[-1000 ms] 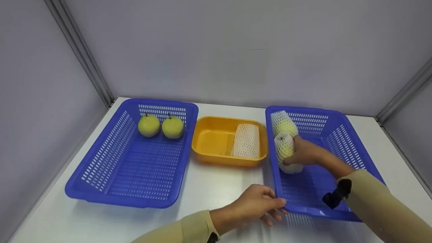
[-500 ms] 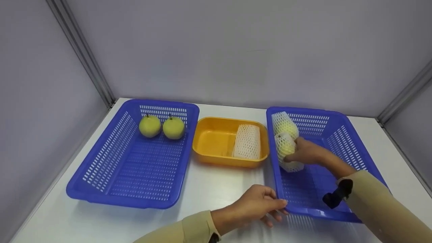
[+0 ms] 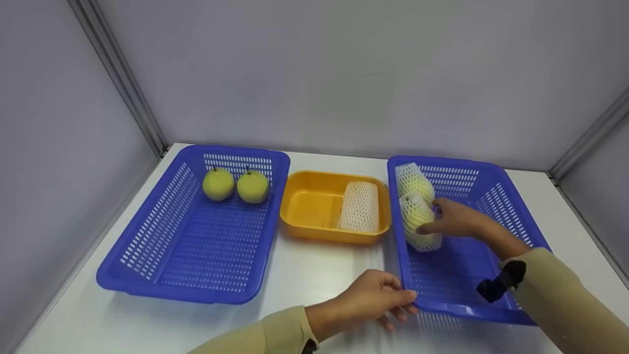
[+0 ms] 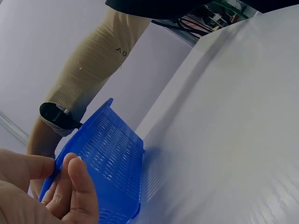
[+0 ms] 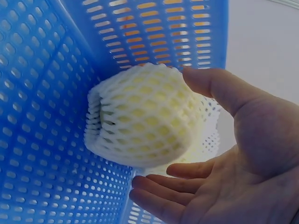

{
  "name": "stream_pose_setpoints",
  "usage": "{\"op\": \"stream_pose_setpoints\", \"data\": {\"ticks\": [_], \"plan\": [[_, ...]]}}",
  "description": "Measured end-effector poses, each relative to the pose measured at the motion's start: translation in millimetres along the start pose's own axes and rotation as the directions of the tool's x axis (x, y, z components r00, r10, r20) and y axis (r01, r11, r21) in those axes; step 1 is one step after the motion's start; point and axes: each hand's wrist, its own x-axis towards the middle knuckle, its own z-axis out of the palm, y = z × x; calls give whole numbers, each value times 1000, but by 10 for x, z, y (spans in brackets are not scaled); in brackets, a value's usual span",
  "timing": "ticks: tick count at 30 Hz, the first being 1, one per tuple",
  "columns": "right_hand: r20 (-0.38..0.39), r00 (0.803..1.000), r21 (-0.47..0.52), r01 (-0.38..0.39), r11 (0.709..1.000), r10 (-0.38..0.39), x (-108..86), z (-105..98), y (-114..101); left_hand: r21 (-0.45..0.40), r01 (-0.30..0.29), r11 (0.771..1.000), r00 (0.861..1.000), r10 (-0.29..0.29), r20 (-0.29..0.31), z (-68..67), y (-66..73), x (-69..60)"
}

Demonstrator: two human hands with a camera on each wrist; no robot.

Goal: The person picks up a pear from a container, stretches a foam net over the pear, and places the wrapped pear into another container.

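Note:
Two pears in white foam nets lie along the left side of the right blue basket (image 3: 462, 310). My right hand (image 3: 454, 219) is beside the nearer netted pear (image 3: 416, 223); the farther netted pear (image 3: 414, 182) lies behind it. In the right wrist view, the thumb and fingers spread loosely around the netted pear (image 5: 149, 116) without gripping it; the thumb tip is at its surface. My left hand (image 3: 368, 297) pinches the right basket's near-left rim between thumb and fingers. The left wrist view shows this hand (image 4: 28, 200) on the blue basket (image 4: 112, 144) too.
At left stands another blue basket (image 3: 211, 250) with two bare yellow-green pears, a left one (image 3: 218, 185) and a right one (image 3: 252, 187). Between the baskets, an orange bin (image 3: 305, 209) holds white foam nets (image 3: 360, 206). Grey walls (image 3: 344, 98) enclose the white table (image 3: 319, 265).
My right hand has loosened from the nearer netted pear and drawn slightly right, its fingers spreading. My left hand stays at the basket rim.

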Motion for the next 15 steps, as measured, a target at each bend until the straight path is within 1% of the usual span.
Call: {"op": "stream_pose_setpoints", "data": {"ticks": [5,7,12,15], "plan": [[-29,999,19,-19,1000,20,-48,-57,16,59,4,998,1000,-4,-5,7,45,-14],[-51,999,27,-14,1000,16,-56,-63,13,77,16,997,1000,-16,-9,11,65,-27],[-126,991,37,39,999,-34,-87,-91,-42,125,55,991,998,-53,-16,-25,110,-93],[-171,983,38,67,997,-60,-128,-128,-105,165,52,985,998,-47,-30,-94,159,-150]]}}
